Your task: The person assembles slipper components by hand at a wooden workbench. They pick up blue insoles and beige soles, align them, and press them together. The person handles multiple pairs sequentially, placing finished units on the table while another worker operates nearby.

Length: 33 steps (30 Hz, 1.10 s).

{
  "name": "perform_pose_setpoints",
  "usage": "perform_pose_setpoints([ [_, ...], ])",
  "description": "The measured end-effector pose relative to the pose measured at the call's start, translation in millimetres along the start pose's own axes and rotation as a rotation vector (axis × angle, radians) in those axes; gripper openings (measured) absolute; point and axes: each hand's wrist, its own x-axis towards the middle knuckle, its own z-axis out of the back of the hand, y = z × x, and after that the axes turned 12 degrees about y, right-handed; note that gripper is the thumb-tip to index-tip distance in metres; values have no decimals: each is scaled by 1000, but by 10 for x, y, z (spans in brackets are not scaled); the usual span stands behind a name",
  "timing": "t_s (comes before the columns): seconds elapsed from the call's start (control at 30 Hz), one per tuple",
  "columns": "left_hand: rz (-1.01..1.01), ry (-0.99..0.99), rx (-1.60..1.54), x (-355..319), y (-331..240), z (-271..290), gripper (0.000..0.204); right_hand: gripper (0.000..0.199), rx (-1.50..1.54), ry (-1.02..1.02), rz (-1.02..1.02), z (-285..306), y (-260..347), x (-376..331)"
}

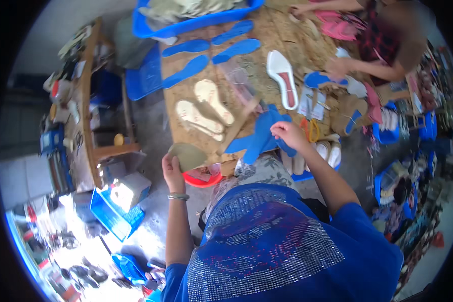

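Left hand (172, 168) is pinching a tan insole (187, 155) above the red bowl (202, 179); right hand (288, 134) is gripping blue insoles (260, 137); blue crate (196, 22) is holding pale insoles.

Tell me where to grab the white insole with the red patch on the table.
Take the white insole at its narrower near end, coming from the person's side. It lies flat and alone on the table, long axis running away, so fingers can pinch across that end; the blue insoles lie apart from it.

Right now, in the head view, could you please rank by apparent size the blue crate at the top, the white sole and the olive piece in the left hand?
1. blue crate
2. white sole
3. olive piece, though it is nearer the camera, so unsure.
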Motion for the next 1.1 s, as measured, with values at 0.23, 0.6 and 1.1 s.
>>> perform_pose_setpoints([
  [0.23,205,-32,174,461,1220,67,30,20,-466,-824,-260,1835,-1452,36],
  [0.6,409,-6,179,365,1319,208,45,36,-483,-810,-731,1686,-1433,146],
  [1.1,431,70,423,620,1416,272,49,11,164,-944,-354,1982,-1011,-1],
])
